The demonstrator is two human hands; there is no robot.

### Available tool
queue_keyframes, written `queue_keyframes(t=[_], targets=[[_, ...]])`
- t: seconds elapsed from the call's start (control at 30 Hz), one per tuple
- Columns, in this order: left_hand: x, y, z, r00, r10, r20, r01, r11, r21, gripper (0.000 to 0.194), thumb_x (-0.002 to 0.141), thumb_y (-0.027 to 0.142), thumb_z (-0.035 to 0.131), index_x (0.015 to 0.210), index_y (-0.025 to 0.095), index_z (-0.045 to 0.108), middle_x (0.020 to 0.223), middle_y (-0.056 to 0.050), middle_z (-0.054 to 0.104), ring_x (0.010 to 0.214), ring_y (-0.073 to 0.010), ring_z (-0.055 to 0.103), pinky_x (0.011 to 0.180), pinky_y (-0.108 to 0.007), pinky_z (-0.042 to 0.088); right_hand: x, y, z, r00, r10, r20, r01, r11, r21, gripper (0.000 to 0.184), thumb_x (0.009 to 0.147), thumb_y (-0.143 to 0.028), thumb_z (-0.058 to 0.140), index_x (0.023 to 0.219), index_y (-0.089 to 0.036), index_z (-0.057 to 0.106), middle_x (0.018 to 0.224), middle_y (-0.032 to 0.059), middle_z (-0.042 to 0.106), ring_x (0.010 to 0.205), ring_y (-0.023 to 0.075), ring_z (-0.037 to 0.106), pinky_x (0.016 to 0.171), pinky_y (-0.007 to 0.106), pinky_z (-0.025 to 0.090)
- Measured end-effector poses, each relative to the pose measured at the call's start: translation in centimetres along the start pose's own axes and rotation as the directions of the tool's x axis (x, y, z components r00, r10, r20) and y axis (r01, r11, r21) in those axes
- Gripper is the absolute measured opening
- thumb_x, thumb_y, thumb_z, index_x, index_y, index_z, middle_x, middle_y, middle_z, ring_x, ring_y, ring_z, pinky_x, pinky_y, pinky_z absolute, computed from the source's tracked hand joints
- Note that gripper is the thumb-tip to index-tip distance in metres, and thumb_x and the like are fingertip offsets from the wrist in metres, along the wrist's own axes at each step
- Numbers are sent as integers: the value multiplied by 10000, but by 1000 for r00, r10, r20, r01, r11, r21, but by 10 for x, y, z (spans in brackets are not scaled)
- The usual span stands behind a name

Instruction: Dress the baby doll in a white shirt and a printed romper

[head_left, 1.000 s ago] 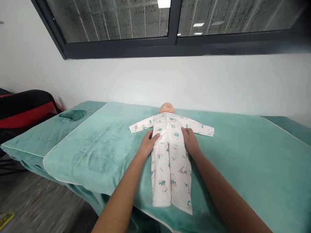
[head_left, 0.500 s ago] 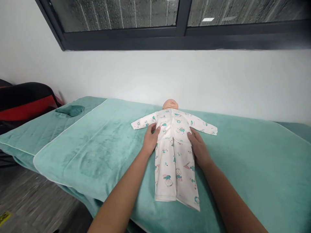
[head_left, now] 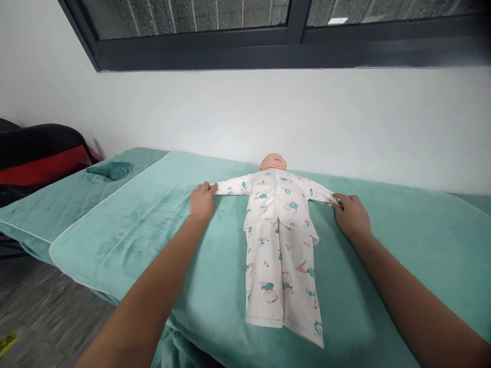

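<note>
Moved outward from the shirt (head_left: 276,199) sides, now pinching one sleeve (head_left: 235,186) near frame centre with the left hand (head_left: 202,201), the other sleeve (head_left: 317,192) farther right with the right hand (head_left: 353,218).

Left fingers (head_left: 207,186), right fingers (head_left: 340,200) — each on a white sleeve (head_left: 238,186)

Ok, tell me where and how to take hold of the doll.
Best around the doll's torso, just below the armpits, left hand and right hand each from its own side. It lies face up with its sleeves spread wide, leaving both flanks open; the sleeves look much narrower.
</note>
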State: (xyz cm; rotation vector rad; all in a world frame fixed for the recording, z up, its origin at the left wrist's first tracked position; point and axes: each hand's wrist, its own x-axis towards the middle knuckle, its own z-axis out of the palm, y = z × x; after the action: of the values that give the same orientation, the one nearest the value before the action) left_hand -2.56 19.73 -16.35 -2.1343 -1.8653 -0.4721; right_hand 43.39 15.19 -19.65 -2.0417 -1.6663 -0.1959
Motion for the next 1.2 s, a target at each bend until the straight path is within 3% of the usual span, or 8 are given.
queue_keyframes(t=[0.2, 0.37, 0.53, 0.6, 0.73, 0.9, 1.07, 1.2], targets=[[10, -14, 1, 999, -43, -13, 44, 996, 78, 435, 938, 127, 344, 1265, 244, 605, 1093, -121, 593, 1003, -283, 513, 774, -381, 364, -5, 10, -3, 995, 19, -102, -27, 996, -82, 406, 920, -199, 390, 1220, -165, 662, 1079, 158, 595, 927, 252, 559, 800, 349, 426], [5, -10, 0, 990, -140, 8, 139, 987, 78, 440, 912, 130, 381, 1280, 226, 602, 1187, -138, 590, 1064, -300, 537, 799, -390, 415, -12, -10, -9, 985, -128, -118, 105, 977, -184, 482, 845, -123, 424, 1286, -141, 616, 1259, 194, 566, 1110, 320, 524, 880, 396, 433], [-7, -5, 3, 996, 67, -54, -67, 998, -4, 581, 888, 104, 383, 1460, 199, 424, 1539, -107, 405, 1378, -261, 394, 1066, -408, 361, -13, -33, 0, 935, -352, -41, 346, 931, -115, 537, 928, -286, 424, 1433, -107, 443, 1516, 181, 404, 1386, 309, 365, 1128, 450, 312], [-11, -2, 6, 992, 124, 10, -123, 990, -69, 544, 946, 191, 351, 1489, 201, 379, 1576, -80, 369, 1431, -230, 344, 1136, -405, 307, -13, -35, 5, 951, -304, 46, 308, 945, -108, 618, 956, -418, 395, 1480, -91, 370, 1553, 196, 350, 1422, 324, 323, 1138, 476, 301], [-17, 0, 7, 989, -3, 145, 23, 990, -139, 581, 1004, 420, 257, 1532, 180, 289, 1608, -89, 302, 1470, -247, 293, 1181, -474, 252, -14, -26, 8, 991, -55, 121, 71, 989, -129, 742, 956, -529, 322, 1506, -32, 296, 1552, 232, 339, 1430, 341, 314, 1135, 494, 296], [-31, 4, -2, 972, -97, 212, 126, 984, -127, 608, 1003, 434, 249, 1537, 145, 269, 1622, -113, 245, 1491, -256, 247, 1205, -505, 200, -28, -15, 1, 983, 133, 128, -114, 983, -144, 762, 932, -595, 279, 1477, -69, 361, 1548, 206, 359, 1434, 344, 309, 1141, 538, 259], [-75, 16, -25, 968, -125, 217, 140, 989, -55, 572, 1008, 411, 272, 1477, 110, 398, 1585, -132, 327, 1484, -294, 265, 1207, -519, 218, -55, -11, -11, 974, 214, 72, -206, 972, -112, 888, 905, -644, 283, 1492, 23, 274, 1508, 299, 365, 1431, 371, 311, 1136, 522, 263], [-157, 23, -60, 987, -33, 157, 41, 998, -48, 517, 1016, 389, 286, 1452, 161, 446, 1541, -90, 421, 1455, -271, 340, 1202, -521, 284, -58, 25, -29, 972, 134, 194, -106, 983, -148, 781, 898, -693, 264, 1329, -88, 505, 1291, 274, 566, 1290, 376, 493, 1018, 493, 378]])
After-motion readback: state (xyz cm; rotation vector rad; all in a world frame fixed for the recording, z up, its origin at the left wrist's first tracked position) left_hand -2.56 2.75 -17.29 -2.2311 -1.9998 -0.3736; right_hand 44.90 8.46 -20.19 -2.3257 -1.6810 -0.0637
